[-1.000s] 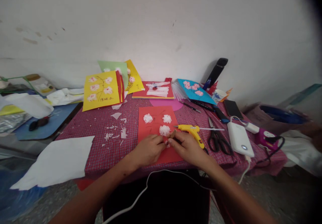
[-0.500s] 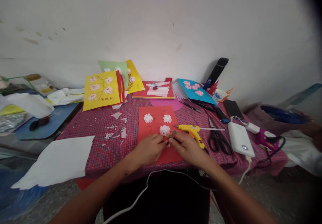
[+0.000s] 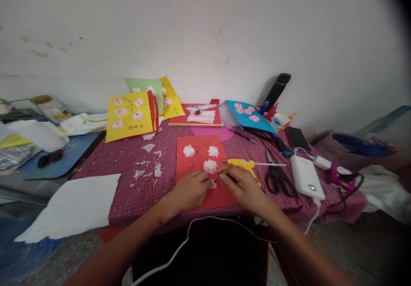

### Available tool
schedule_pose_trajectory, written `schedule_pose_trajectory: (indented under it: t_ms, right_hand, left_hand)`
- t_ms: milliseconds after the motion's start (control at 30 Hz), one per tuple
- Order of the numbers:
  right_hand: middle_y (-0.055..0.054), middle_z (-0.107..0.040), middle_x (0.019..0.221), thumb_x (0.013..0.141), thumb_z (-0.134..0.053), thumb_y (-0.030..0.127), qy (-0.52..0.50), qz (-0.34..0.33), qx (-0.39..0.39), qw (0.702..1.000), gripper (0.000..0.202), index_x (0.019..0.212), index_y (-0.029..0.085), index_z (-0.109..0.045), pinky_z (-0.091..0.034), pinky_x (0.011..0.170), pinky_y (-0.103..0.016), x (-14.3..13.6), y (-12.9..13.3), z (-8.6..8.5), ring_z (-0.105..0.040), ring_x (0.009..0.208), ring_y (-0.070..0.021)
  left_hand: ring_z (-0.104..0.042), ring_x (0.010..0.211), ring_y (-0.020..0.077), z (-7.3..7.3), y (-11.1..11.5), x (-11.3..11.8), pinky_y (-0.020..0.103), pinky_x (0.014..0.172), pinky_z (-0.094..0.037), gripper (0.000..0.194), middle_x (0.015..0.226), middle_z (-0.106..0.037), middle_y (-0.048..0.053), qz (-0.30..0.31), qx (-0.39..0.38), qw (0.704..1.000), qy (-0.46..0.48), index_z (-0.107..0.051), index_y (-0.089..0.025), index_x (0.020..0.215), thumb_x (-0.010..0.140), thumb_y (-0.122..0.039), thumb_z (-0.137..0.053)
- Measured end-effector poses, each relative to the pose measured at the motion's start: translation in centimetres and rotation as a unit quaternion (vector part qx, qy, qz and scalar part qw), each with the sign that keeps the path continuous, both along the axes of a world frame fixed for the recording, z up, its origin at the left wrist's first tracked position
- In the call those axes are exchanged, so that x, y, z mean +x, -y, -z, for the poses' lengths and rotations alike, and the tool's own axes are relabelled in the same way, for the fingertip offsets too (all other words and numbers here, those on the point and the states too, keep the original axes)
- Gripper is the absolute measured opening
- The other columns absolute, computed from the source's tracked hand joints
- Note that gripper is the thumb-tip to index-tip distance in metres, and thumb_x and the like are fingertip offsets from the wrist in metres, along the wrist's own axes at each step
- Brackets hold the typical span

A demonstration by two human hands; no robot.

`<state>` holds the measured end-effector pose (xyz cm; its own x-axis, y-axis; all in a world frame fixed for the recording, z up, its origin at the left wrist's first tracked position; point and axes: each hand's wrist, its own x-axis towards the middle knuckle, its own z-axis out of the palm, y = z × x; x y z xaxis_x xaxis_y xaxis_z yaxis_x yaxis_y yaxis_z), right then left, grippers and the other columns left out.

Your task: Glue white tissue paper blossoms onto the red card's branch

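A red sheet (image 3: 199,144) lies on the checked cloth, bearing three fluffy white paper flowers, one of them a flower (image 3: 210,166) just beyond my fingers. My left hand (image 3: 192,188) is closed over the sheet's lower left part, its fingertips pinched near a small pale piece of paper (image 3: 213,184); what they hold is too small to make out. My right hand (image 3: 240,185) pinches a thin brownish stick (image 3: 224,170) that points toward the left hand. Beside the right hand is a yellow glue gun (image 3: 240,163), partly covered by it.
Black scissors (image 3: 278,179) and a white power bank (image 3: 306,177) lie at the right. Paper scraps (image 3: 148,147) are scattered left of the sheet. Finished yellow (image 3: 130,114) and blue (image 3: 250,117) flower cards stand or lie behind. A white cable (image 3: 189,230) crosses in front.
The fingers of my right hand have drawn slightly away from my left, and the stick now lies flatter between its fingers. The small pale paper piece shows more. My left hand has hardly moved.
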<state>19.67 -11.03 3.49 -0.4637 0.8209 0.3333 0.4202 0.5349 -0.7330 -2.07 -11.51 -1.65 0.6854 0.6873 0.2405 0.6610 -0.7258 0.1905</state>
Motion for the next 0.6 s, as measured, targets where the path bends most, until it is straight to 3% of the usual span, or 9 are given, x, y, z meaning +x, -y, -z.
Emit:
schedule_pose_trajectory:
  t_ms: [200, 400, 600]
  right_hand:
    - [-0.007, -0.078, 0.097, 0.098, -0.054, 0.024, -0.026, 0.076, 0.041, 0.996, 0.016, 0.102, 0.023, -0.07, -0.055, 0.084, -0.038, 1.2, 0.6, 1.7, -0.073, 0.09, -0.0229]
    - [-0.008, -0.079, 0.103, 0.1, -0.052, 0.024, -0.012, 0.056, 0.028, 0.998, 0.02, 0.105, 0.024, -0.071, -0.056, 0.086, -0.039, 1.1, 0.8, 3.1, -0.074, 0.095, -0.0235]
    - [-0.007, -0.078, 0.097, 0.098, -0.053, 0.021, -0.014, 0.05, 0.016, 0.999, 0.019, 0.102, 0.023, -0.072, -0.056, 0.08, -0.036, 0.9, 1.2, 2.9, -0.073, 0.086, -0.0215]
  left_hand:
    - [-0.062, 0.097, 0.0226, -0.9, 0.1, -0.2, 0.036, 0.088, -0.051, 0.022, 0.101, -0.067, 0.007, -0.016, -0.068, 0.996, 0.059, -0.062, -0.019, 0.103, 0.089, -0.008, -0.049]
    - [-0.059, 0.107, 0.0267, -1.9, 0.5, 0.5, 0.04, 0.091, -0.051, 0.036, 0.115, -0.063, 0.009, -0.043, -0.109, 0.99, 0.083, -0.057, -0.022, 0.121, 0.086, -0.022, -0.063]
    - [-0.059, 0.1, 0.0247, -1.0, 0.1, 0.9, 0.039, 0.089, -0.05, 0.017, 0.103, -0.063, 0.009, -0.051, -0.086, 0.992, 0.078, -0.063, -0.018, 0.107, 0.098, -0.027, -0.052]
